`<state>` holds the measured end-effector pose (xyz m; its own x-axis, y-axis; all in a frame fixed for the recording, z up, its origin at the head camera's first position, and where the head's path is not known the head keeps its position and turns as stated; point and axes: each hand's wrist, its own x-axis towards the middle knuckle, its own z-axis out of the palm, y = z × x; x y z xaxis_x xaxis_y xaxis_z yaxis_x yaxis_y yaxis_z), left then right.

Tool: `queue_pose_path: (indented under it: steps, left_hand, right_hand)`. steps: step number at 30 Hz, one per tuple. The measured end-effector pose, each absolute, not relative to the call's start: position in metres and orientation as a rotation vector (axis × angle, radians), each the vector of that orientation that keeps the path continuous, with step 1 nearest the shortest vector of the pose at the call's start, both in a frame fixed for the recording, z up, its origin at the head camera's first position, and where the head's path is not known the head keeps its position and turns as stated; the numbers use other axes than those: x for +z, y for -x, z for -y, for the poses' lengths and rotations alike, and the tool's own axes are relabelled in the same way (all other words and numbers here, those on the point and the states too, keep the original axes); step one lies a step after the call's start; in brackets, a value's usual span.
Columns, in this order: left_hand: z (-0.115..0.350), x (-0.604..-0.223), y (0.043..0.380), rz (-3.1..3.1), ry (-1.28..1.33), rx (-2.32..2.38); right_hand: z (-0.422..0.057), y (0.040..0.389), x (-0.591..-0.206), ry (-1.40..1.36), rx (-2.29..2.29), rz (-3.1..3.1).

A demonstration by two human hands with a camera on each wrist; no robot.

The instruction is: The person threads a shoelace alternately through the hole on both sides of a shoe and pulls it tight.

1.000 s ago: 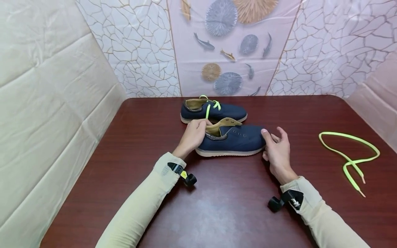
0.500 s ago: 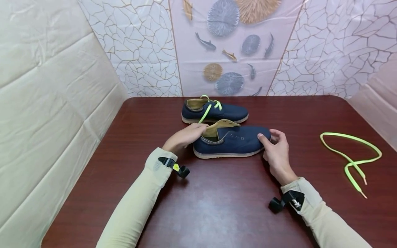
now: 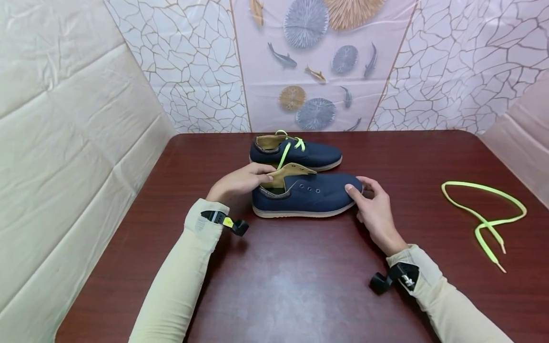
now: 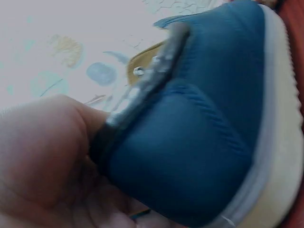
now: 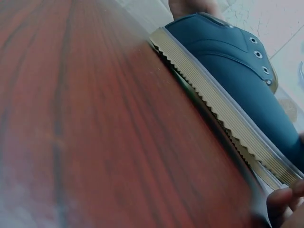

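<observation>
A navy shoe (image 3: 309, 197) without a lace stands lengthwise across the table, toe to the right, its tan tongue (image 3: 291, 171) turned up. My left hand (image 3: 240, 182) grips it at the heel, the thumb at the collar; in the left wrist view, the fingers (image 4: 109, 209) curl behind the heel. At the other end, my right hand (image 3: 375, 209) holds the toe, thumb on its near upper side and fingers around the tip. The right wrist view shows the pale ridged sole (image 5: 223, 109) close over the wood, with a dark gap or reflection beneath.
Just behind stands a matching navy shoe (image 3: 319, 155) with a neon yellow-green lace (image 3: 285, 155) in it. A loose lace (image 3: 484, 221) of the same colour lies looped on the right of the brown table (image 3: 300, 286). A patterned backdrop (image 3: 317, 66) rises behind.
The near shoe has shifted left, and both hands have moved left with it. My left hand has changed its hold from the collar's far side to the back of the heel.
</observation>
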<state>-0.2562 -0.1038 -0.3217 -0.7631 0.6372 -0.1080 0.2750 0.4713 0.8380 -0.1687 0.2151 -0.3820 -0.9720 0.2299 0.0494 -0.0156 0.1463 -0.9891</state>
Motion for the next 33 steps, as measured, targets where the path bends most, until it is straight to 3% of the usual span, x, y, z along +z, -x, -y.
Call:
queue_pose_path:
  steps: [9, 16, 25, 33]
  left_hand:
    - [0.121, -0.303, 0.255, -2.358, -0.784, 1.036]
    - [0.118, -0.289, 0.251, -2.48, -0.898, 1.304]
    - [0.084, -0.292, 0.224, -2.584, -1.012, 0.965]
    - [0.048, -0.313, 0.196, -2.739, -0.864, 0.926]
  right_hand:
    - [-0.215, 0.17, -0.383, -0.027, 1.382, 2.642]
    - [-0.215, 0.17, -0.383, -0.02, 1.285, 2.693]
    - [-0.213, 0.168, -0.385, -0.019, 1.294, 2.701]
    - [-0.214, 0.17, -0.385, -0.022, 1.284, 2.697]
